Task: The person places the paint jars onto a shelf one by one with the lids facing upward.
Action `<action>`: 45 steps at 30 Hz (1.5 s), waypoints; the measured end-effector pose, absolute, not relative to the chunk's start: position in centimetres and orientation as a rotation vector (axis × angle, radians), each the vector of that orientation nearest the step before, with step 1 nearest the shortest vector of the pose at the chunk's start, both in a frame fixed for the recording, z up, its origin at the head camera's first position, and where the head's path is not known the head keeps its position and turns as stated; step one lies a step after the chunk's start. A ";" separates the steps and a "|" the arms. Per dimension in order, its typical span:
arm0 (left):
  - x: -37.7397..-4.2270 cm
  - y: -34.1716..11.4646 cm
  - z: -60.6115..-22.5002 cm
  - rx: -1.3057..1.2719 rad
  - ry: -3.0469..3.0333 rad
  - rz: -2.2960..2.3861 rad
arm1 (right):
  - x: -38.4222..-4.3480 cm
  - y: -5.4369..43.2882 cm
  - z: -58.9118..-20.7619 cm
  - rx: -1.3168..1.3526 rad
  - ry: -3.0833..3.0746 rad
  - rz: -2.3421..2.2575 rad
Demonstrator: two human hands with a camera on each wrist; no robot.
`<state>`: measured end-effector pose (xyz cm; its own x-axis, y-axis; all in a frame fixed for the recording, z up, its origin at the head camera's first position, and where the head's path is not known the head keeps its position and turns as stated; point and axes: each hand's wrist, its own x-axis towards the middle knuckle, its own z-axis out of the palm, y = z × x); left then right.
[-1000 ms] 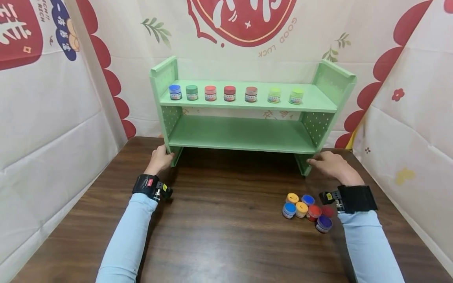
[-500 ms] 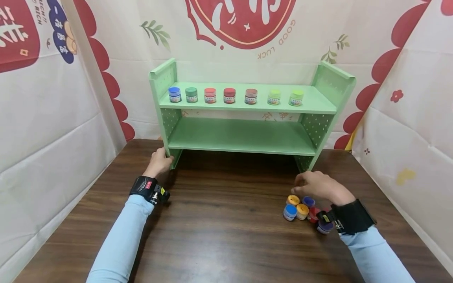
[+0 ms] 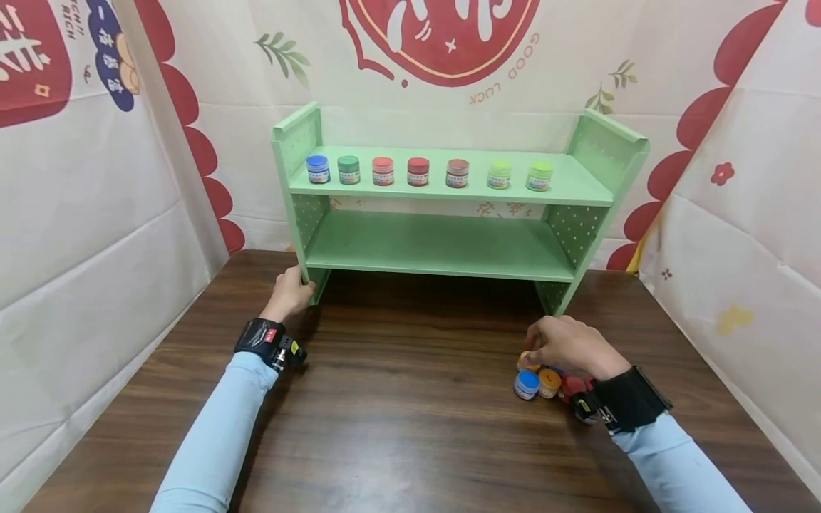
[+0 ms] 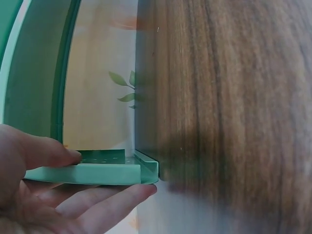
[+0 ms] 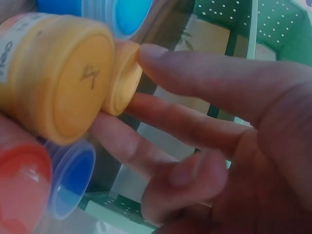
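My left hand (image 3: 288, 293) grips the lower left side panel of a two-tier green shelf (image 3: 439, 244). In the left wrist view its thumb lies on one face of the panel edge (image 4: 92, 174), fingers on the other. At the right, my right hand (image 3: 574, 345) pinches the farthest yellow-orange jar (image 5: 126, 80) between thumb and fingers at its lid. Close against it are a second yellow-orange jar (image 5: 83, 83), a bright blue jar (image 3: 527, 385), a red jar (image 5: 22, 180) and a dark blue jar (image 5: 73, 180). The right hand and wrist partly hide this cluster in the head view.
Several small jars stand in a row on the upper tier, from a blue jar (image 3: 318, 170) at left to a lime green jar (image 3: 539, 176) at right. The shelf stands at the back of the brown wooden table (image 3: 398, 399), before a printed cloth backdrop (image 3: 442, 121).
My right hand has left the shelf's right leg, moved down toward the jar cluster and taken hold of the far yellow-orange jar. My left hand stays on the shelf panel.
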<state>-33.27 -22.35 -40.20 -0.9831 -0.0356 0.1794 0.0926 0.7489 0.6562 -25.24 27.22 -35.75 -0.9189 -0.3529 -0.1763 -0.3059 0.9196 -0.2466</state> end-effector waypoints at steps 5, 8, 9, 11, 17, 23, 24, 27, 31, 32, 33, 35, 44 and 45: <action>-33.5 -21.9 -40.5 -0.054 -2.761 -1.063 | -25.2 27.0 -36.0 -0.505 2.897 -0.304; -33.5 -21.9 -40.6 -0.063 -2.757 -1.057 | -25.0 26.9 -36.3 -0.485 2.900 -0.313; -33.5 -21.8 -40.6 -0.062 -2.757 -1.052 | -25.0 26.9 -36.4 -0.481 2.899 -0.314; -33.5 -21.8 -40.6 -0.061 -2.760 -1.042 | -24.9 26.8 -36.6 -0.486 2.899 -0.312; -33.6 -21.5 -40.5 -0.067 -2.754 -1.053 | -24.9 26.9 -36.8 -0.516 2.928 -0.294; -33.5 -21.6 -40.5 -0.053 -2.747 -1.052 | -25.1 26.7 -36.6 -0.552 2.925 -0.290; -33.5 -21.6 -40.5 -0.053 -2.747 -1.052 | -25.1 26.7 -36.6 -0.558 2.923 -0.288; -33.4 -21.8 -40.5 -0.050 -2.747 -1.051 | -25.2 26.6 -36.5 -0.568 2.918 -0.292; -33.2 -22.0 -40.3 -0.050 -2.743 -1.054 | -25.3 26.5 -36.6 -0.585 2.934 -0.285; -33.2 -22.1 -40.3 -0.048 -2.741 -1.056 | -25.3 26.5 -36.6 -0.591 2.938 -0.282; -33.1 -22.1 -40.3 -0.046 -2.741 -1.058 | -25.4 26.4 -36.7 -0.596 2.942 -0.278; -33.1 -22.2 -40.3 -0.043 -2.742 -1.055 | -25.4 26.4 -36.8 -0.600 2.947 -0.267; -33.3 -22.4 -40.6 -0.037 -2.730 -1.046 | -25.4 26.4 -36.9 -0.614 2.947 -0.236; -33.3 -22.4 -40.6 -0.037 -2.730 -1.048 | -25.4 26.4 -36.9 -0.613 2.945 -0.238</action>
